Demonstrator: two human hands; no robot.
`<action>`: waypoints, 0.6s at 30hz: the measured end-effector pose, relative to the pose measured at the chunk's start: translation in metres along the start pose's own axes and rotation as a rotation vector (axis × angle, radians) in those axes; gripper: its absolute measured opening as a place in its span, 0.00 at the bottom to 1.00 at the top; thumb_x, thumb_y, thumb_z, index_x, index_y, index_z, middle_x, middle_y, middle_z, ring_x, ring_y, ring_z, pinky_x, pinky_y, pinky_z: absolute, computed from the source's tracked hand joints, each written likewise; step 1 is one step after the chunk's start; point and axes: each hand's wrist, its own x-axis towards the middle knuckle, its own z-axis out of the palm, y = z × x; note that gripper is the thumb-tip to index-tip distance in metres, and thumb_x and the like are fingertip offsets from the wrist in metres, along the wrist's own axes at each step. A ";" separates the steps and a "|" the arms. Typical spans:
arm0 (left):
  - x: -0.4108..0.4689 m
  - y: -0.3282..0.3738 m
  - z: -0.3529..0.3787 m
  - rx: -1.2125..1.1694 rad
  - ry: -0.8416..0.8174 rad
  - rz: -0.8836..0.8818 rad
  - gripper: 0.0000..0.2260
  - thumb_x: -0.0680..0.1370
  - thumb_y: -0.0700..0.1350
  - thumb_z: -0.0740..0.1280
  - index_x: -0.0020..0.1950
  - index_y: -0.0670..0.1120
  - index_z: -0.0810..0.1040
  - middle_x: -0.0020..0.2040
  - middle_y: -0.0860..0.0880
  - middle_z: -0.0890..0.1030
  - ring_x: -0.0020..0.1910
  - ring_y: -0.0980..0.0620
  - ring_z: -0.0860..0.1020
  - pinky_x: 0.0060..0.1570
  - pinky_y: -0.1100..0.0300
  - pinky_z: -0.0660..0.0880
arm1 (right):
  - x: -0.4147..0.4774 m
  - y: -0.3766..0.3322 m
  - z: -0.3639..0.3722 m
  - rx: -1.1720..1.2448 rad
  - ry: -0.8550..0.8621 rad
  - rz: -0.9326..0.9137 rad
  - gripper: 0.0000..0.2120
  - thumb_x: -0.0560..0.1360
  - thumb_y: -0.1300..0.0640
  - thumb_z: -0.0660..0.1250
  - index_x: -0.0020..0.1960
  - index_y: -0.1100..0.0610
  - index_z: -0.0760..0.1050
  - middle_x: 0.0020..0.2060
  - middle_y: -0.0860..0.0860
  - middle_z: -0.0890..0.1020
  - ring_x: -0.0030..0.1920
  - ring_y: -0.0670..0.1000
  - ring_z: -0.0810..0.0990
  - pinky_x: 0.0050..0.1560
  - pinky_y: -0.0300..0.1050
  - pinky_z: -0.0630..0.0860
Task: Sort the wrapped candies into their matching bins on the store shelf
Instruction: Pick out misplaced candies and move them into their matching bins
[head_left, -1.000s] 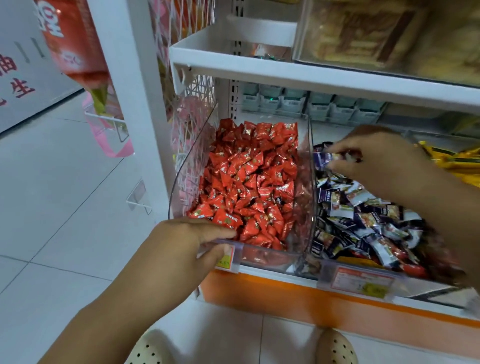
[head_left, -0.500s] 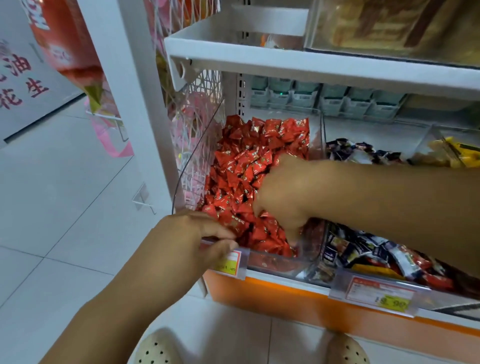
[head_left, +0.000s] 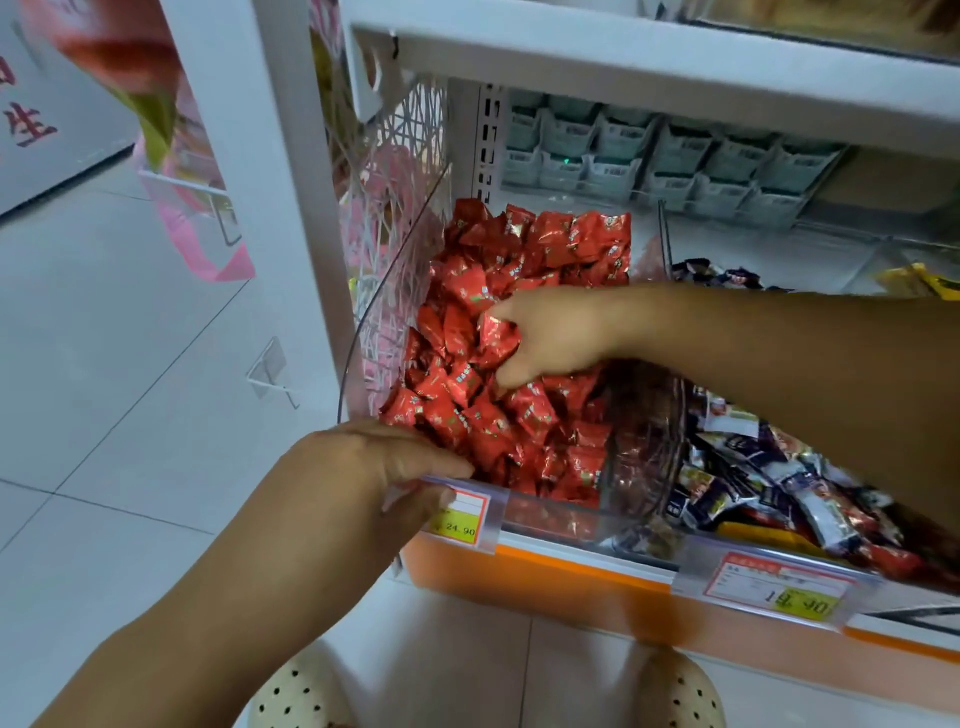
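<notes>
Fingers and thumb of the right hand curl closed around 1 red foil-wrapped candy, with the matching red heap directly beneath the fingertips inside the clear plastic bin. Left hand fingers clamp the bin's front rim, thumb on top, probably to steady it.

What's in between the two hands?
In the head view, red candies piled in the clear bin lie between the left hand and right hand.
</notes>
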 end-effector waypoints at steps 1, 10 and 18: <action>0.000 0.000 0.000 -0.004 -0.004 -0.003 0.12 0.66 0.47 0.70 0.45 0.60 0.84 0.38 0.67 0.78 0.42 0.79 0.69 0.43 0.85 0.62 | -0.002 -0.001 -0.006 0.104 0.009 0.052 0.33 0.73 0.50 0.70 0.73 0.58 0.63 0.43 0.44 0.71 0.50 0.49 0.71 0.37 0.34 0.70; 0.001 -0.004 0.000 0.005 0.003 0.020 0.12 0.67 0.47 0.69 0.47 0.60 0.84 0.37 0.77 0.71 0.42 0.81 0.69 0.44 0.85 0.62 | -0.027 0.011 -0.042 0.418 -0.111 0.008 0.29 0.68 0.48 0.75 0.67 0.42 0.70 0.56 0.48 0.74 0.57 0.53 0.77 0.47 0.54 0.82; 0.002 -0.003 -0.001 -0.013 0.005 -0.006 0.14 0.67 0.48 0.67 0.49 0.62 0.82 0.35 0.71 0.76 0.41 0.76 0.73 0.44 0.81 0.65 | -0.009 0.015 -0.033 -0.088 -0.177 0.096 0.30 0.77 0.50 0.67 0.75 0.41 0.58 0.75 0.50 0.61 0.72 0.54 0.64 0.71 0.52 0.64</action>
